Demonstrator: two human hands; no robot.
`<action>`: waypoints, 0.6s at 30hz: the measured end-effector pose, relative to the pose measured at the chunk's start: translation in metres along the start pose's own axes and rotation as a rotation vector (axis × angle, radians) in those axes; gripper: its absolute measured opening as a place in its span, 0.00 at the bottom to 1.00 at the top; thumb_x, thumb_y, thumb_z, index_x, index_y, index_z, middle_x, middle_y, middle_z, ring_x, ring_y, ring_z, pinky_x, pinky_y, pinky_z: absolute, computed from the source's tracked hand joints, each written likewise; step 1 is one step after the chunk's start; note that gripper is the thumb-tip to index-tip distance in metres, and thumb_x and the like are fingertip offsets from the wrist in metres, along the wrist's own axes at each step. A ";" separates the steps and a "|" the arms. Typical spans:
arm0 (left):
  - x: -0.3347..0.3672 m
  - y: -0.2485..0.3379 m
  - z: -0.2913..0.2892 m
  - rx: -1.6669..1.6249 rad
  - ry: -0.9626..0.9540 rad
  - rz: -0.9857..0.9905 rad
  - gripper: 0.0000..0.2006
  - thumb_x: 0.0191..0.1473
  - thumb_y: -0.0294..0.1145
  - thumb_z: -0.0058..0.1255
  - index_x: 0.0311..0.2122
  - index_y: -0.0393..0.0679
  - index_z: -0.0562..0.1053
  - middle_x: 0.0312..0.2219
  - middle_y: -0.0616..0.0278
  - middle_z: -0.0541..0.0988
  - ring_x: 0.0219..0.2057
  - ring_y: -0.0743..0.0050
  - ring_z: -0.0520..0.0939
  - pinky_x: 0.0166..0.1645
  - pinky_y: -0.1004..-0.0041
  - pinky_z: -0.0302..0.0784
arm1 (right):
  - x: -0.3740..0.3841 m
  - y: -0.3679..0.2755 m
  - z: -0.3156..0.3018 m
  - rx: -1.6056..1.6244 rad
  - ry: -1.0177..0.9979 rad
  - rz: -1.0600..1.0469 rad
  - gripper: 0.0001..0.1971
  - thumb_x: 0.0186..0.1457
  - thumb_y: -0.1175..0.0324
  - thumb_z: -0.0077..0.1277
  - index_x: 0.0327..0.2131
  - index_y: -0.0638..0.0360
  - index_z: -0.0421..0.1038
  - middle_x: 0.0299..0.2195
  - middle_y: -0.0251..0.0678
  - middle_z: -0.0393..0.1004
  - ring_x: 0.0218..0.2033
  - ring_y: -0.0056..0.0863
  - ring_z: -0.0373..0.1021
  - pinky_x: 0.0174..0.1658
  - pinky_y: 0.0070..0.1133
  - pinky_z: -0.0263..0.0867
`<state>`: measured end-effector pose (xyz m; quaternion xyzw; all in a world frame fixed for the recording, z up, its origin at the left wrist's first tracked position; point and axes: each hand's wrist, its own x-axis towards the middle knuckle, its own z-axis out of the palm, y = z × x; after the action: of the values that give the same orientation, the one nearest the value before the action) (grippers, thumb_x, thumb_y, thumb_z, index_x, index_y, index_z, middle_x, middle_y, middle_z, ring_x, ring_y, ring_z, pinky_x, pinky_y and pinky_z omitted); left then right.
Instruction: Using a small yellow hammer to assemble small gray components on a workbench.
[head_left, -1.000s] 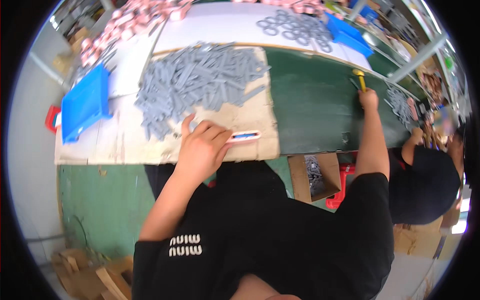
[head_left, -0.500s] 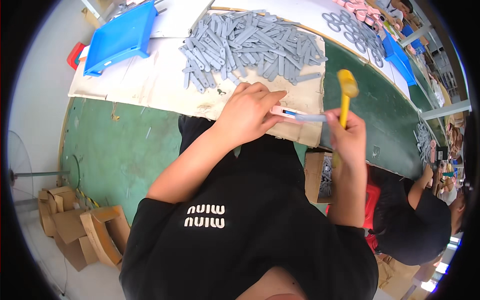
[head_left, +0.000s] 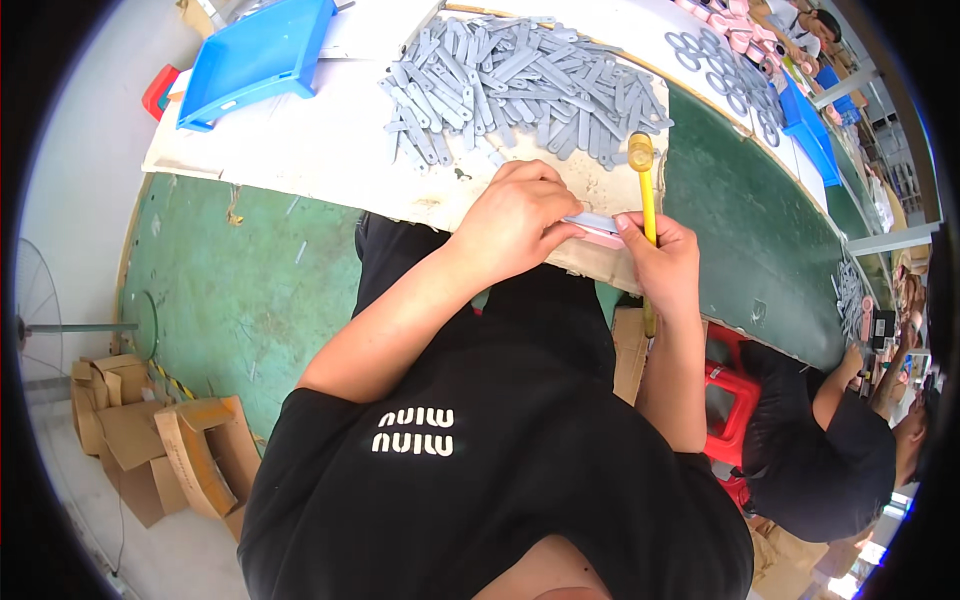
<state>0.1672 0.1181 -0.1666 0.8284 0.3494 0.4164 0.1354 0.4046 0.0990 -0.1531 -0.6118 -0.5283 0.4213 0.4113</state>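
Observation:
At the front edge of the cardboard sheet, my left hand [head_left: 515, 220] is closed on one end of a narrow pink plastic piece [head_left: 604, 239]. A grey plastic strip [head_left: 597, 222] lies along the top of that piece, its left end at my left fingertips. My right hand [head_left: 664, 258] pinches the strip's right end between thumb and finger. The same hand keeps a yellow mallet [head_left: 648, 200] upright in its grip, head up and handle end below the palm. Whether the strip is seated in the pink piece is hidden by my fingers.
A big heap of grey strips [head_left: 520, 85] covers the far part of the cardboard sheet [head_left: 400, 195]. Back left stands a blue tray [head_left: 255, 65]. Grey rings [head_left: 720, 75] and another blue tray [head_left: 808, 130] lie back right. A co-worker [head_left: 825, 440] sits at the right.
My right hand has moved left with the mallet and the grey strip. The strip now lies over the pink piece instead of sticking out to its right.

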 end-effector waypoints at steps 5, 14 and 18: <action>-0.001 0.002 0.003 0.108 0.011 0.039 0.13 0.43 0.26 0.68 0.38 0.42 0.82 0.35 0.62 0.84 0.46 0.60 0.82 0.55 0.60 0.74 | -0.001 -0.002 0.003 -0.149 0.034 -0.104 0.11 0.60 0.66 0.66 0.40 0.65 0.84 0.22 0.20 0.72 0.24 0.09 0.60 0.27 0.16 0.58; 0.007 0.022 0.009 0.321 -0.102 0.032 0.09 0.47 0.27 0.62 0.35 0.38 0.80 0.34 0.61 0.82 0.42 0.56 0.82 0.56 0.56 0.74 | -0.008 -0.006 0.006 -0.349 0.034 -0.135 0.12 0.63 0.63 0.63 0.41 0.63 0.83 0.18 0.31 0.70 0.21 0.16 0.61 0.27 0.23 0.61; 0.012 0.024 0.027 0.213 -0.124 0.060 0.08 0.48 0.28 0.62 0.35 0.37 0.79 0.33 0.59 0.81 0.37 0.56 0.83 0.47 0.57 0.80 | -0.007 0.002 0.007 -0.341 0.047 -0.166 0.11 0.63 0.63 0.62 0.39 0.62 0.83 0.17 0.34 0.70 0.20 0.18 0.61 0.26 0.23 0.62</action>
<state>0.2042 0.1113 -0.1639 0.8724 0.3575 0.3287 0.0553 0.3976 0.0920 -0.1568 -0.6365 -0.6311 0.2758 0.3472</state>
